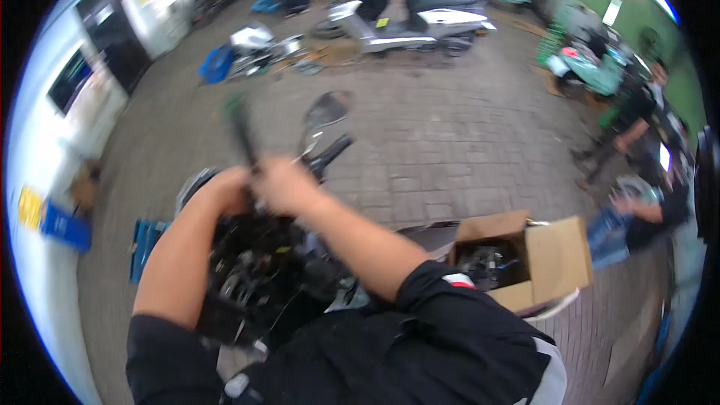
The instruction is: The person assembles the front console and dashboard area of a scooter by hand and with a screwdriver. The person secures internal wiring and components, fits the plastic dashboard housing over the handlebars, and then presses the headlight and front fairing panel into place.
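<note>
In front of me is a partly stripped motor scooter, its dark inner parts and cables (251, 274) uncovered. My left hand (231, 189) and my right hand (283, 184) come together over its front end, both with curled fingers. A dark, long thing with a greenish tip (238, 126) sticks up from between them, smeared by motion. Which hand has hold of it cannot be made out. Just beyond my right hand are a black handlebar grip (332, 154) and a mirror (328, 109) on its stalk.
An open cardboard box (559, 262) of metal parts stands to my right. A blue case (144, 247) lies at left. Farther off are a blue crate (216, 64), loose panels, and a silver scooter (420, 19). Two people (637, 116) sit at the right.
</note>
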Demonstrator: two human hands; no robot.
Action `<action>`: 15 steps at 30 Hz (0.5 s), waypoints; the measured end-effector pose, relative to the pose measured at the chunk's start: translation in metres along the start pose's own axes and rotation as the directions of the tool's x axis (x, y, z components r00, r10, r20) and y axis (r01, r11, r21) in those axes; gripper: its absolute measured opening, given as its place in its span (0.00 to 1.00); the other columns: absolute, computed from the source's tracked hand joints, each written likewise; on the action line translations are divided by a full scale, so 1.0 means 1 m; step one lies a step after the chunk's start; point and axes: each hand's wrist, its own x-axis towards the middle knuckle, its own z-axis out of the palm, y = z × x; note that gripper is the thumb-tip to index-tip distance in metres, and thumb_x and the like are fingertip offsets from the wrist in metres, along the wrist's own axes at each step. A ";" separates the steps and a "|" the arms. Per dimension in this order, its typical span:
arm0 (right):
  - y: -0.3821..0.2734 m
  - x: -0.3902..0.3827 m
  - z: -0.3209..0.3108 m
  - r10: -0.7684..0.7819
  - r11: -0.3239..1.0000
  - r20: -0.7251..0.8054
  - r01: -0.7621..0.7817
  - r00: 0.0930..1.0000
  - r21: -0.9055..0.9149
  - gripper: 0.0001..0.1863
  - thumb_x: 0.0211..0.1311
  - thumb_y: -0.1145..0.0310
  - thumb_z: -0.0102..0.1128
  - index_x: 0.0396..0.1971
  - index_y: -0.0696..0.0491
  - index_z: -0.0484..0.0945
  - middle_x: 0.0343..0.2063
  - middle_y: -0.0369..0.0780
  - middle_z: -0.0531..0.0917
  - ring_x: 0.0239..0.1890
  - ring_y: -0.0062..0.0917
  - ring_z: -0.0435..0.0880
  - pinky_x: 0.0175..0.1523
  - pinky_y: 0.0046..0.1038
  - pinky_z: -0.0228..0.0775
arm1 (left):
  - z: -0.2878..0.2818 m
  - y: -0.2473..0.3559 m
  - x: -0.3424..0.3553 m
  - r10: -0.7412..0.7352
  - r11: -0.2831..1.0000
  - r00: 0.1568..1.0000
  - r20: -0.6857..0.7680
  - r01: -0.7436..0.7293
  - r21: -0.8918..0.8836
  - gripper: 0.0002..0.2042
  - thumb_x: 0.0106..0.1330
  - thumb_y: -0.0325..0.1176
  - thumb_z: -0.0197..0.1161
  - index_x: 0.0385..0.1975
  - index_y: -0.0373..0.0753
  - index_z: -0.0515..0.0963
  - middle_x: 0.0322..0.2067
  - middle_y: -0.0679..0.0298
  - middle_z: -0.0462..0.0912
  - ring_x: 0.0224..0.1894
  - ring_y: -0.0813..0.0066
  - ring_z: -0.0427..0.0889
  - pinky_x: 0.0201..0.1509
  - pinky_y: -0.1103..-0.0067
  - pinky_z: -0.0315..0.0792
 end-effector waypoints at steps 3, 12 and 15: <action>-0.005 -0.018 0.005 -0.381 0.923 -0.033 0.382 0.924 0.045 0.21 0.58 0.59 0.61 0.47 0.56 0.75 0.38 0.54 0.82 0.46 0.48 0.80 0.51 0.42 0.72 | 0.029 -0.019 0.009 0.022 0.983 0.989 -0.148 -0.048 -0.176 0.18 0.49 0.31 0.70 0.42 0.39 0.80 0.45 0.58 0.83 0.50 0.64 0.79 0.54 0.71 0.71; 0.068 0.017 0.012 0.122 0.980 -0.265 -0.074 0.957 0.186 0.22 0.65 0.56 0.54 0.36 0.66 0.76 0.34 0.59 0.81 0.41 0.53 0.80 0.48 0.46 0.72 | -0.047 0.068 -0.026 -0.029 0.998 0.999 -0.017 0.030 0.052 0.18 0.46 0.34 0.71 0.39 0.40 0.83 0.41 0.51 0.84 0.44 0.52 0.82 0.51 0.67 0.75; 0.033 0.003 0.012 -0.018 0.989 -0.250 0.053 0.968 0.137 0.23 0.62 0.57 0.57 0.42 0.66 0.74 0.36 0.59 0.81 0.43 0.54 0.80 0.50 0.46 0.71 | -0.020 0.036 -0.015 -0.045 0.995 0.998 -0.052 0.050 0.091 0.20 0.51 0.39 0.68 0.46 0.43 0.81 0.47 0.53 0.82 0.49 0.55 0.80 0.55 0.67 0.73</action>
